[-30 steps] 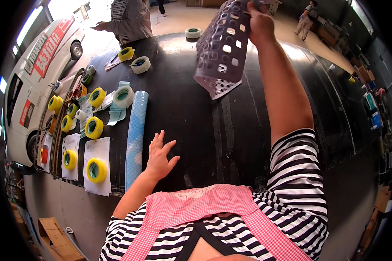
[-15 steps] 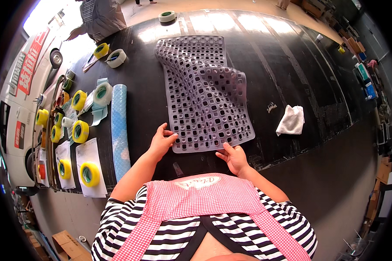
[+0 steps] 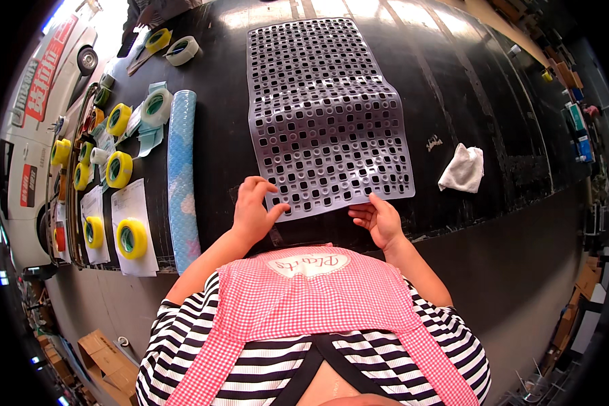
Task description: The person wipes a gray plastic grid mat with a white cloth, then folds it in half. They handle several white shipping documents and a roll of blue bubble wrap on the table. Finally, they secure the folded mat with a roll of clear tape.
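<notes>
A grey, translucent bath mat [image 3: 304, 128] full of square holes lies lengthwise in front of me, with a raised wave across its middle. At its near left corner is my left hand [image 3: 252, 211], thumb and forefinger spread apart and touching the mat's margin; its other fingers are partly hidden. Along the near edge, toward the right, my right hand [image 3: 380, 222] pinches the mat, thumb on top and fingers curled below the edge.
The mat lies on a black table [image 3: 453, 95]. To the left are a rolled blue patterned sheet [image 3: 183, 176], several yellow tape rolls [image 3: 132, 238] and papers [image 3: 149, 196]. A crumpled white cloth [image 3: 462, 168] lies on the right. Beyond the table's left end stands a white van [image 3: 20, 230].
The mat's twisted far part has dropped and spread out flatter, leaving one fold across the middle. My left hand's thumb and forefinger have spread. The view has shifted slightly.
</notes>
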Demonstrator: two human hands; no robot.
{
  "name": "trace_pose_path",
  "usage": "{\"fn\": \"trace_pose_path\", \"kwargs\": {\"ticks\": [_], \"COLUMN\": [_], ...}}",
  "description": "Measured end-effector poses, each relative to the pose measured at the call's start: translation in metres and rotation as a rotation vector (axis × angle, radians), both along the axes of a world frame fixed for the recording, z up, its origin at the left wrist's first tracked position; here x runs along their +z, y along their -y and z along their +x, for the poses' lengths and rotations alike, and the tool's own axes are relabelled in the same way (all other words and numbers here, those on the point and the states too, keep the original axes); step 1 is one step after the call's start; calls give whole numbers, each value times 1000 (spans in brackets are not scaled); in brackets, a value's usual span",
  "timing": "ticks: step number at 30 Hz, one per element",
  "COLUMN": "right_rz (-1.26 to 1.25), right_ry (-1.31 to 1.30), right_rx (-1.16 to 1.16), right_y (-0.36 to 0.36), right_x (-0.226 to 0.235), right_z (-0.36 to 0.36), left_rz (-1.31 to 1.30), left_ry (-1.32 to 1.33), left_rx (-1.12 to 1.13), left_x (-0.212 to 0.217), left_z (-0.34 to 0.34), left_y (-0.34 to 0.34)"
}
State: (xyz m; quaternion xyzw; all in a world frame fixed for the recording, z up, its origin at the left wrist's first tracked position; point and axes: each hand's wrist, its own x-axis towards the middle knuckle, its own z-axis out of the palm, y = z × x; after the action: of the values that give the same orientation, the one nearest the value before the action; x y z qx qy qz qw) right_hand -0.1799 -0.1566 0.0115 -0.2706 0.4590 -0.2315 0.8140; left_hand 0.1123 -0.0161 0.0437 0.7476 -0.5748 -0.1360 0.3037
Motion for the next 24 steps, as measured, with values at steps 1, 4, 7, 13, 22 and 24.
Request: {"fn": "trace_pose_path", "kwargs": {"ticks": [1, 4, 7, 13, 22, 24], "right_rz": [-14, -35, -112, -862, -1961, -1925], "right_ry": [-16, -28, -60, -102, -839, -850], "right_rx": [12, 21, 76, -198, 542, 678], "right_y": [0, -6, -15, -12, 58, 63], "right_x": [2, 18, 32, 14, 32, 47], "right_z": [0, 2, 3, 0, 25, 28], "left_rz": [-10, 20, 220, 247, -199, -216], "left_ry": [-70, 112, 110, -166, 339, 416], "left_rx": [-133, -371, -387, -195, -194, -190], "left_x": [5, 5, 3, 29, -4, -6], "left_z": [-5, -19, -17, 15, 36, 23], "left_y": [-3, -6, -7, -4, 33, 32]}}
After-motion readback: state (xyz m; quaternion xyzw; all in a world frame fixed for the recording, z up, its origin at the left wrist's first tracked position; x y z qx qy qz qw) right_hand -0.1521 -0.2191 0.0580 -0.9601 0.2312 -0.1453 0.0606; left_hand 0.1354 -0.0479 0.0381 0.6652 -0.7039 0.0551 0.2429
